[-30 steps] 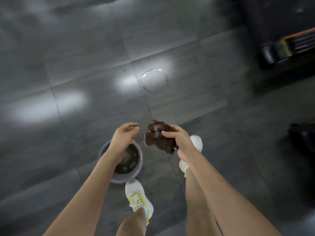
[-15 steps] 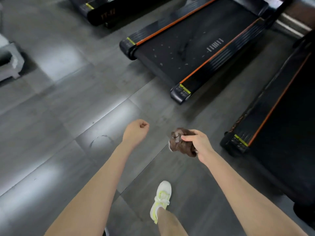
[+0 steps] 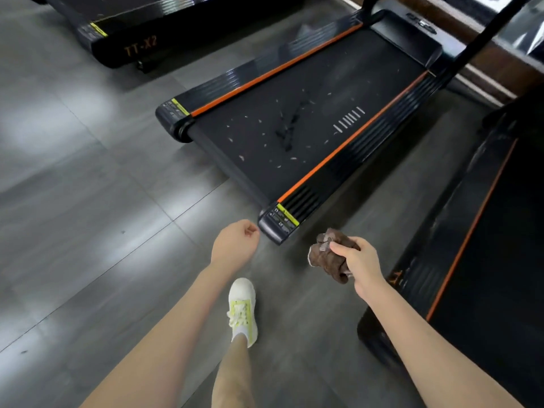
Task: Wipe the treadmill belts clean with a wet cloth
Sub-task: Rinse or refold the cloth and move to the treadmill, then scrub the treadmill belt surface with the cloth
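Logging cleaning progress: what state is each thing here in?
Crumpled brown cloth: bunched, gripped in right hand.
Left hand: fingers curled, empty.
Black treadmill belt ahead: strewn with pale flecks, unwiped.
White and yellow sneaker: laced, on grey floor.

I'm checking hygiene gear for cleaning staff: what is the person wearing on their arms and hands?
Nothing that shows. The left forearm and right forearm are bare to the frame edge, no sleeves in view. The left hand and right hand have no gloves, and no watch, bracelet or ring is visible.
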Demonstrator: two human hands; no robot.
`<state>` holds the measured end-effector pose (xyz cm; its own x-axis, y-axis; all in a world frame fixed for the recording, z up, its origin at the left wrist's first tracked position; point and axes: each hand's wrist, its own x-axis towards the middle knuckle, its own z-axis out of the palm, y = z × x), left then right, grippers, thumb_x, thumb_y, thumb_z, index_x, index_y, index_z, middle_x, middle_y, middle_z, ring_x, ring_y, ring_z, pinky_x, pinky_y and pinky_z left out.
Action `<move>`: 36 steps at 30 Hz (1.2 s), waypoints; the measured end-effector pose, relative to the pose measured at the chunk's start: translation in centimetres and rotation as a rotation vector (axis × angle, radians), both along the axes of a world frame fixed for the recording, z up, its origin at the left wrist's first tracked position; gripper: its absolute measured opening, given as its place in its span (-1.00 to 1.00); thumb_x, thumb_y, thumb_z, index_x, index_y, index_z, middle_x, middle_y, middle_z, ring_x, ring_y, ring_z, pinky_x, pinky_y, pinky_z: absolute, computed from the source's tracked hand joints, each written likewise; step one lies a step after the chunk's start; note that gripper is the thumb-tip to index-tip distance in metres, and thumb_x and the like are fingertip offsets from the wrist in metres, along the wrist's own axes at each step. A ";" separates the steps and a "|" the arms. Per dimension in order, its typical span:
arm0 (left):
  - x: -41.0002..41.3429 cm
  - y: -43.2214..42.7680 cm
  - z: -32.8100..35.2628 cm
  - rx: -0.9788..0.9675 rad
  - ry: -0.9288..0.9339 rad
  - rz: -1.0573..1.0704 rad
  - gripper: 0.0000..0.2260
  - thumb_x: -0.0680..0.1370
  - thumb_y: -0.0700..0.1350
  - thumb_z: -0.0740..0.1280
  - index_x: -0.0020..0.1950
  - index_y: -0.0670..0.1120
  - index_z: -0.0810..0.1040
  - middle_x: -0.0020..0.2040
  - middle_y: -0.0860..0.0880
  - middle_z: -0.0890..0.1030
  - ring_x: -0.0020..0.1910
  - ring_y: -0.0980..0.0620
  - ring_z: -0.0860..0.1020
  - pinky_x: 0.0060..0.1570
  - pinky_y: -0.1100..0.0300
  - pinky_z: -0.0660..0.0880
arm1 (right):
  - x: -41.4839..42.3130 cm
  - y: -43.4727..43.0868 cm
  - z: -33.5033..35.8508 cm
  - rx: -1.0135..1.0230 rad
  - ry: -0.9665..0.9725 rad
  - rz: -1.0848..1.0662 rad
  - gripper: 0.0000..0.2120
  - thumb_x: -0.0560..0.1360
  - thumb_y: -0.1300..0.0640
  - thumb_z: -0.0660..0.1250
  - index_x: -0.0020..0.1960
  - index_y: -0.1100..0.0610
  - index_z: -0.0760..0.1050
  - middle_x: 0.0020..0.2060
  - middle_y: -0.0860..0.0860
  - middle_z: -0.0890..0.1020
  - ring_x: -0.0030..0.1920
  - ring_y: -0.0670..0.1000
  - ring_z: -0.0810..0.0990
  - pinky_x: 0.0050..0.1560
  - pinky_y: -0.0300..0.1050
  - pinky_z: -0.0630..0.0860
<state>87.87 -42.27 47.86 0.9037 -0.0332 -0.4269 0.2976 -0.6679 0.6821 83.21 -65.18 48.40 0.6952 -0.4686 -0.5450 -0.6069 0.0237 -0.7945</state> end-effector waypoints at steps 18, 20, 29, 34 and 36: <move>39.5 -21.4 -20.5 -0.032 -0.158 0.057 -0.80 0.56 -0.16 0.23 0.11 -0.05 0.60 0.07 0.00 0.57 0.07 0.00 0.49 -0.02 0.23 0.41 | 48.0 -23.2 -16.2 -0.292 -0.047 0.208 -0.87 0.45 0.25 0.44 -0.10 0.12 0.49 -0.17 0.10 0.60 -0.16 0.07 0.60 -0.11 0.03 0.55; 43.0 -24.5 -22.7 0.018 -0.158 0.091 -0.80 0.57 -0.14 0.23 0.13 -0.04 0.59 0.08 -0.01 0.56 0.10 -0.02 0.45 0.03 0.21 0.40 | 53.1 -26.5 -18.7 -0.317 -0.038 0.265 -0.85 0.44 0.21 0.45 -0.11 0.09 0.49 -0.18 0.07 0.60 -0.14 0.08 0.60 -0.07 0.06 0.56; 55.1 -36.5 -29.6 0.161 -0.117 0.150 -0.78 0.58 -0.15 0.22 0.16 -0.07 0.58 0.12 -0.06 0.54 0.12 -0.11 0.39 0.10 0.10 0.38 | 70.2 -36.7 -26.5 -0.975 -0.100 0.687 -0.62 0.45 0.00 0.42 0.21 0.10 0.47 0.22 0.04 0.51 0.22 0.12 0.47 0.16 -0.01 0.40; 58.9 -39.6 -32.8 0.182 -0.115 0.111 -0.78 0.57 -0.15 0.23 0.17 -0.07 0.58 0.14 -0.07 0.54 0.13 -0.13 0.40 0.09 0.06 0.40 | 74.2 -39.5 -30.6 -1.127 0.028 0.947 -0.52 0.52 -0.09 0.31 0.38 0.06 0.40 0.42 0.05 0.35 0.34 0.14 0.34 0.23 0.07 0.38; 60.6 -40.9 -33.8 0.188 -0.106 0.080 -0.77 0.59 -0.14 0.20 0.19 -0.06 0.56 0.18 -0.05 0.52 0.16 -0.12 0.38 0.09 0.07 0.39 | 75.4 -40.4 -31.9 -1.090 -0.004 0.975 -0.51 0.53 -0.05 0.31 0.40 0.09 0.38 0.43 0.11 0.33 0.37 0.17 0.32 0.27 0.04 0.32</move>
<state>148.48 -83.19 14.03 0.9403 0.1113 -0.3217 0.2882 -0.7632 0.5783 158.66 -105.59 16.51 0.9724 0.0081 -0.2334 -0.0281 -0.9881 -0.1514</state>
